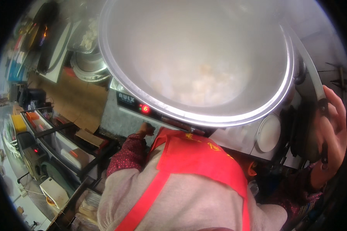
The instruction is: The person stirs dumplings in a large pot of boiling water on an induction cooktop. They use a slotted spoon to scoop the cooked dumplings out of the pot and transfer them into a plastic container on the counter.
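A large, wide metal pot (199, 119) gives off thick steam; pale and yellowish pieces show blurrily inside. Beneath its near rim is an induction cooker (129, 101) with a lit red digit. My right hand (332, 127), raised at the right, grips the riveted black handle of a long metal utensil (309, 63). Its flat shank slants over the pot's right rim, and its far end is lost in steam. My left hand (147, 129) is low, just in front of the cooker's edge, fingers curled; whether it holds anything is unclear. I wear a red apron.
Left of the pot are a tray of pale food pieces (88, 36) and round metal pans (89, 68). A flame (45, 31) burns at the upper left. A white round lid or plate (269, 133) lies right of the apron. Bins and a yellow container (18, 123) stand at the left.
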Tool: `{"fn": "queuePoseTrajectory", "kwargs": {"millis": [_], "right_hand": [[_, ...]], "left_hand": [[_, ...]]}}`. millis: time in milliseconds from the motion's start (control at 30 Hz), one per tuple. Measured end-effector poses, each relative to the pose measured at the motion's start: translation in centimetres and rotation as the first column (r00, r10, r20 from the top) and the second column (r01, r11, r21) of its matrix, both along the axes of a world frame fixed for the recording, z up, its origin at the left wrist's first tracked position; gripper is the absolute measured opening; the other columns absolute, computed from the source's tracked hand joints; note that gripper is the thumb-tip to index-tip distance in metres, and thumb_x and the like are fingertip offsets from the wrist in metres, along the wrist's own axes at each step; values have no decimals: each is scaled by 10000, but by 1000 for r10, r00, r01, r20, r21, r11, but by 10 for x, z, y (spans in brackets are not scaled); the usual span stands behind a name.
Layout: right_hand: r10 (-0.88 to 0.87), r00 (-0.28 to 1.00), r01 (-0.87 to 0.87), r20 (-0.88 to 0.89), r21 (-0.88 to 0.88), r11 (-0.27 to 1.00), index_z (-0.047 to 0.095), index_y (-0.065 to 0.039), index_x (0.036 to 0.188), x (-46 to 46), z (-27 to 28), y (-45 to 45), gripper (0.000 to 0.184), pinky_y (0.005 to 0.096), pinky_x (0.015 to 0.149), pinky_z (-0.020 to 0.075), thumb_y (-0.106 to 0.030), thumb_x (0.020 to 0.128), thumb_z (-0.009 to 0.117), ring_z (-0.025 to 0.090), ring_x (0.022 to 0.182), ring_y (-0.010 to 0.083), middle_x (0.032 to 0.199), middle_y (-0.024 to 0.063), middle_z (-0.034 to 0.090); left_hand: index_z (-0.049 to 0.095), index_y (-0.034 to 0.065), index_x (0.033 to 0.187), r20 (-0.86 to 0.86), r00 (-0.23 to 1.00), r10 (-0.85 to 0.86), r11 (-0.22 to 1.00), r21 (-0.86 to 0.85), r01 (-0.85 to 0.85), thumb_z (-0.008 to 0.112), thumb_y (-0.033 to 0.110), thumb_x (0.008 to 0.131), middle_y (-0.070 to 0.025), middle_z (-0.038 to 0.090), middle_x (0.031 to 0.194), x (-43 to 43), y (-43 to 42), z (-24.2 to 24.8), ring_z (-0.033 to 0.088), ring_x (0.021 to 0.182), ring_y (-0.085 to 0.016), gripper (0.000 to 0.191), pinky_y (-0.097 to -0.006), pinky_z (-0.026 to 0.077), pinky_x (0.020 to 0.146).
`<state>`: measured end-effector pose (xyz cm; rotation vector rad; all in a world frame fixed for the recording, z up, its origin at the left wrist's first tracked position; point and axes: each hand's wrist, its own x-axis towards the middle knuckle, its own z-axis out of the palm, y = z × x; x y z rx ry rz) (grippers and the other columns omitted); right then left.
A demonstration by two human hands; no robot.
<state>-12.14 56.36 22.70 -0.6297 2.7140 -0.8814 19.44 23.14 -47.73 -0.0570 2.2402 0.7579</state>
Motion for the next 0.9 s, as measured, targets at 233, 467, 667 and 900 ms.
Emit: {"fn": "queuePoseTrajectory", "kwargs": {"millis": [233,467,667,900], "right_hand": [[150,987,-155,55,98,983,494,-31,1333,-1,10,13,621,200,545,399,-158,726,528,531,647,109,940,93,593],[181,908,-312,379,319,895,618,4,1150,-19,30,-32,533,227,561,449,-45,623,547,546,603,136,846,114,605],[117,842,-93,527,-72,993,543,115,1203,-21,2,-42,518,210,399,339,-96,732,579,425,363,92,568,89,560],[198,940,-203,278,-10,979,609,92,1126,-18,-11,-22,462,213,428,316,2,674,582,430,424,80,683,113,613]], "left_hand": [[700,129,781,219,932,288,924,193,-331,707,312,713,-97,674,776,31,-10,-71,656,733,-292,196,-424,506,667],[680,163,1004,133,906,-402,884,-203,422,697,343,740,-100,677,893,17,-4,-89,649,830,-278,320,-442,500,703],[682,161,991,103,949,-297,931,-189,312,696,342,736,-99,676,880,10,2,-67,650,819,-281,313,-441,503,696],[685,159,976,79,976,-205,960,-175,216,694,342,732,-98,676,864,13,11,-60,650,807,-284,305,-440,506,689]]}}
